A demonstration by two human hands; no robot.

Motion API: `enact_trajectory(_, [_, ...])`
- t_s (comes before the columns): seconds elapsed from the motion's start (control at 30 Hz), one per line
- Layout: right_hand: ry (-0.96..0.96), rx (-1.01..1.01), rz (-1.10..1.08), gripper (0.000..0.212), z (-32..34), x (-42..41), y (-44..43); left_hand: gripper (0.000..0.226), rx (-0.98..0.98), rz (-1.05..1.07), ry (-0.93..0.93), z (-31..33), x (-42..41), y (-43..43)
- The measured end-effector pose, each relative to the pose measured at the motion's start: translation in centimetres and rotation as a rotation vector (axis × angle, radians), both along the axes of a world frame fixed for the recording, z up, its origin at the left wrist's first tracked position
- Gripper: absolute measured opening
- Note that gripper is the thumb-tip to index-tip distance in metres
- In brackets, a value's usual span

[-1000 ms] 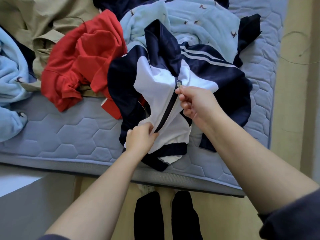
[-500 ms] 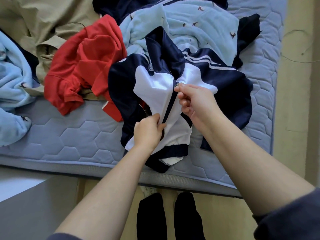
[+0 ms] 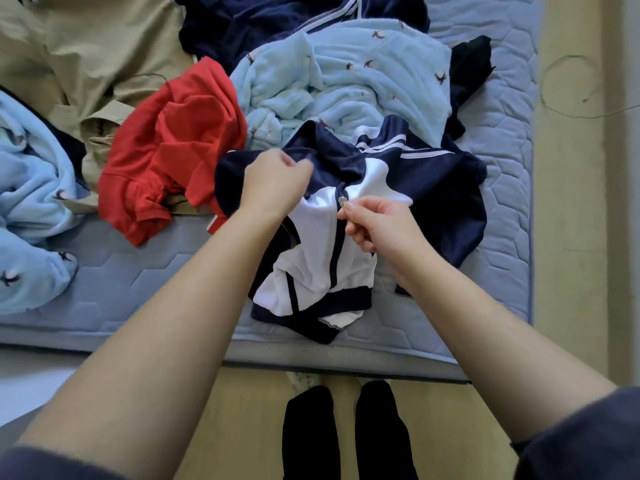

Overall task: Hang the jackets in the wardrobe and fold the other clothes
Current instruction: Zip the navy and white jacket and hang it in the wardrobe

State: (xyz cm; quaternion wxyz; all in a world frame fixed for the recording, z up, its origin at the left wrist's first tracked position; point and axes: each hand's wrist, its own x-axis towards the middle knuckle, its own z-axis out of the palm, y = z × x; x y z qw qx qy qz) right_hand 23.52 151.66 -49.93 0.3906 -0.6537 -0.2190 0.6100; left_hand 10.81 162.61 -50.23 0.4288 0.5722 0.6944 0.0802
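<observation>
My navy-and-white jacket [image 3: 318, 268] lies crumpled at the near edge of the mattress [image 3: 138, 265], its hem toward me. My right hand [image 3: 377, 226] has a closed grip, thumb and forefinger pinching the zip pull [image 3: 342, 201] high on the white front. My left hand [image 3: 273, 181] has its fingers curled into the navy cloth by the collar. The mattress carries the rest of the heap: a red shirt [image 3: 173, 143] touching the jacket's left side, a pale blue fleece [image 3: 346, 81] just behind it, a khaki garment [image 3: 86, 57] and another navy piece [image 3: 277, 22] farther back.
</observation>
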Motion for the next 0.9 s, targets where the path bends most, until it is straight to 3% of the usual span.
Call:
enact_trajectory(0.1, [-0.047, 0.025, 0.024, 0.025, 0.1, -0.4, -0.7, 0.039, -0.457, 0.031, -0.102, -0.2, 2.6, 1.0])
enact_trajectory(0.2, [-0.09, 0.032, 0.054, 0.025, -0.3, -0.7, -1.8, 0.021, -0.764, 0.159, -0.163, -1.4, 2.9, -0.6])
enact_trajectory(0.3, [-0.12, -0.004, 0.122, 0.026, -1.1, -0.8, -3.1, 0.012, -0.717, 0.274, -0.33, -2.3, 2.1, -1.7])
enact_trajectory(0.37, [-0.158, -0.073, 0.188, 0.023, -1.5, -0.7, -3.8, 0.019, -0.672, 0.406, -0.551, -2.0, 1.1, -2.2])
enact_trajectory(0.47, [-0.354, -0.2, 0.167, 0.009, -1.4, -0.6, -4.0, 0.027, -0.509, 0.535, -0.849, -0.3, -0.4, -3.4])
enact_trajectory(0.53, [-0.42, -0.175, 0.061, 0.029, 0.0, -0.7, -3.3, 0.031, -0.449, 0.503, -1.029, 1.8, -1.4, -4.5])
enact_trajectory(0.6, [-0.354, -0.09, -0.055, 0.042, 2.5, -1.0, -2.0, 0.053, -0.462, 0.429, -1.192, 4.5, -2.3, -5.4])
enact_trajectory(0.7, [-0.379, -0.069, -0.055, 0.055, 7.4, -1.9, 0.1, 0.055, -0.505, 0.374, -1.268, 9.3, -3.5, -6.7])
enact_trajectory(0.8, [-0.718, -0.15, 0.233, 0.063, 12.4, -3.5, 1.0, 0.039, -0.453, 0.463, -1.259, 14.4, -4.7, -8.1])
enact_trajectory(0.83, [-0.704, -0.172, 0.332, 0.061, 14.0, -4.1, 1.1, 0.037, -0.442, 0.486, -1.259, 15.9, -5.2, -8.7])
enact_trajectory(0.9, [-0.481, -0.221, 0.442, 0.037, 16.9, -5.3, 0.5, 0.053, -0.409, 0.535, -1.28, 18.7, -6.4, -9.9])
